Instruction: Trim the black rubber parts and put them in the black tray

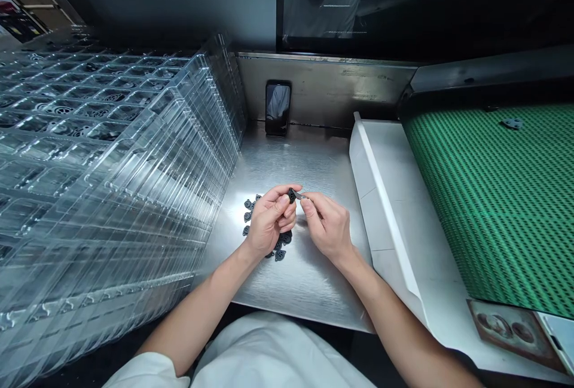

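Between the thumb and fingers of my left hand (272, 218) is a small black plastic part (292, 195) with holes in it. My right hand (328, 220) is closed in a pinch on a small blade (298, 195), whose tip meets the edge of the black part. Most of the blade's grip is hidden by my fingers. Beneath and beside my left hand, several similar black parts (280, 254) lie loose on the metal table (323, 289); some are covered by the hand.
Tall stacks of clear plastic trays (147, 131) with black parts in their pockets fill the left. A phone (278, 107) leans against the back wall. To the right stand a white chute (390, 196) and a green conveyor belt (502, 196) with one dark part (512, 123) on it.
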The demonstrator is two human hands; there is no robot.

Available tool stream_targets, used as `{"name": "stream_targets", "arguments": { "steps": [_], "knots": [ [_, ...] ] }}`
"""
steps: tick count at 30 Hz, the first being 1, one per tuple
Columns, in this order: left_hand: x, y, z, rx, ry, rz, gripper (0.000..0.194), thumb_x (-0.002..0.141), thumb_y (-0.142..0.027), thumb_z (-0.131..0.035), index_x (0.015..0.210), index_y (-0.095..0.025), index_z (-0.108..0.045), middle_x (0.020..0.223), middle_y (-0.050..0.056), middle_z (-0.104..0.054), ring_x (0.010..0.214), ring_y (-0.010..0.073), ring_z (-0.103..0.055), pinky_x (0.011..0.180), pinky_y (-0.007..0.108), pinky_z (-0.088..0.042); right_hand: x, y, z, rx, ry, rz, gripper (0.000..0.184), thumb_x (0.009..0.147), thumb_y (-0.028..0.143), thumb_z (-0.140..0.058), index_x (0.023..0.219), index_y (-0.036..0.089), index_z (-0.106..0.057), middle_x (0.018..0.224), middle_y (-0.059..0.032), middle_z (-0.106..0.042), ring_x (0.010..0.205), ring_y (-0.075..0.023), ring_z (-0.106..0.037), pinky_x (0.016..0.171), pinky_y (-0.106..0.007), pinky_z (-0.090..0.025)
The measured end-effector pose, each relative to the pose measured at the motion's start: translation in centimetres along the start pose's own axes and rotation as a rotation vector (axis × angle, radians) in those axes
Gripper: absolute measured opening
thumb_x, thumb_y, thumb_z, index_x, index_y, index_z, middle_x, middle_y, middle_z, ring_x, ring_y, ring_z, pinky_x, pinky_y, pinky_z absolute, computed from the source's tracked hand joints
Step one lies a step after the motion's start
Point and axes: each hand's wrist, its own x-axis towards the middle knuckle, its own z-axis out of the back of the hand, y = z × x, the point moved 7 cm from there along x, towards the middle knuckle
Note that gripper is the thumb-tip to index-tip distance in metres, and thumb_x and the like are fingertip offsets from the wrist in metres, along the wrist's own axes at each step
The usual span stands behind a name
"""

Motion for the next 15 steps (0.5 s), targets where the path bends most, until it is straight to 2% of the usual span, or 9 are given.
{"name": "stream_targets", "arguments": {
  "steps": [15],
  "knots": [
    [-0.08, -0.03, 0.13, -0.014, 0.000, 0.016, 0.031, 0.091, -0.034, -0.075, 0.117, -0.017, -0.072, 0.065, -0.005, -0.044, 0.048, 0.0029, -0.030, 0.045, 0.014, -0.028, -0.10, 0.01, -0.22, 0.040, 0.028, -0.040, 0.026, 0.109, 0.031, -0.046, 0.098, 0.020, -0.066, 0.082, -0.0040, -0.071, 0.071, -0.0183, -0.064, 0.067, -0.030, -0.040]
  ]
}}
